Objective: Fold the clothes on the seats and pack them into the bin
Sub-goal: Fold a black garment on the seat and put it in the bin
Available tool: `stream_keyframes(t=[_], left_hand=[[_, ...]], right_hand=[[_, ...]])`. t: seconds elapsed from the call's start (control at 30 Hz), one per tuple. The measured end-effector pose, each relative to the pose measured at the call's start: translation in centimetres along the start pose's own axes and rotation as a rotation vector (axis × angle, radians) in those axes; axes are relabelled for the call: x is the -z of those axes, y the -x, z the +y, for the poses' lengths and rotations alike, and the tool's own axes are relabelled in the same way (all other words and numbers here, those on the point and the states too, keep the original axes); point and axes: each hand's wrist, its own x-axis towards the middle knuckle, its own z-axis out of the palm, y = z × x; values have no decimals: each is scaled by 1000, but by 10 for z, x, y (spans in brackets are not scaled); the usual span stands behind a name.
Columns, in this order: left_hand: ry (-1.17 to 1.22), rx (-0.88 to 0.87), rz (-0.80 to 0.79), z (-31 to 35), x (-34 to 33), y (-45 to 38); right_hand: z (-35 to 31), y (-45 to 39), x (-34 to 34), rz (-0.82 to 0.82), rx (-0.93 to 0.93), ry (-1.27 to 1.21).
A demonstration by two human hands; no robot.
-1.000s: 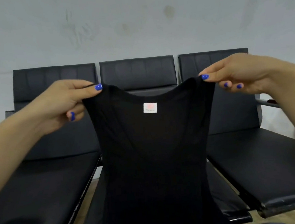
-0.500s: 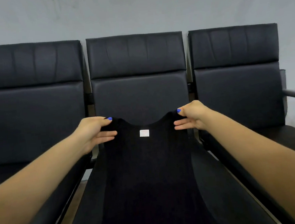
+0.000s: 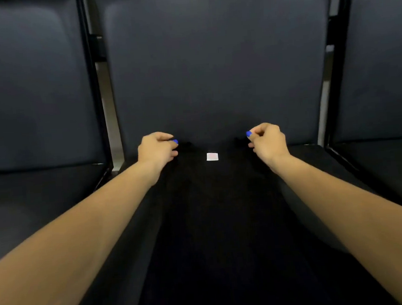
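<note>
A black sleeveless top [image 3: 214, 211] lies flat on the middle seat [image 3: 316, 157], its neckline toward the backrest and a small white label [image 3: 212, 156] showing inside the collar. My left hand [image 3: 157, 149] pinches the left shoulder strap near the back of the seat. My right hand [image 3: 267, 141] pinches the right shoulder strap at the same height. The top's lower part runs down toward me and out of the frame. No bin is in view.
Black padded seats stand side by side: the left seat [image 3: 37, 194] and the right seat [image 3: 388, 161] flank the middle one. The middle backrest [image 3: 212, 67] rises just behind my hands. Metal frame bars [image 3: 105, 99] separate the seats.
I have moved close to the seats and lowered the top from mid-air onto the middle seat. Both hands went forward and down, still holding the shoulder straps.
</note>
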Motion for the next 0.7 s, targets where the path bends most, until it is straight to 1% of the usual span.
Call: stream_keyframes(t=[0.07, 0.17, 0.23, 0.3, 0.33, 0.4, 0.43, 0.47, 0.5, 0.57, 0.63, 0.7], left_hand=[[-87, -81, 9, -16, 3, 7], [-162, -294, 109, -22, 26, 42], [-279, -339, 52, -20, 51, 80], [-464, -292, -95, -21, 79, 123], [-615, -231, -187, -19, 92, 147], [-1017, -91, -419, -21, 112, 187], [-1197, -48, -520, -20, 116, 205], [-1317, -2, -588, -17, 115, 221], [-1398, -2, -592, -17, 113, 232], [-1482, -121, -526, -21, 103, 240], [-1487, -139, -513, -24, 94, 244], [-1433, -158, -548, -28, 84, 251]], right_hand=[[11, 9, -7, -83, 125, 116], [14, 18, -9, -250, 250, 265], [13, 19, -7, -302, 291, 367], [7, 22, 0, -352, 287, 402], [4, 25, 4, -387, 276, 420], [-4, 36, 14, -453, 275, 502], [-11, 44, 20, -473, 286, 535], [-19, 56, 26, -489, 288, 544], [-28, 71, 35, -515, 283, 546], [-45, 108, 56, -601, 259, 598], [-55, 149, 84, -699, 233, 772], [-55, 185, 117, -696, 179, 963]])
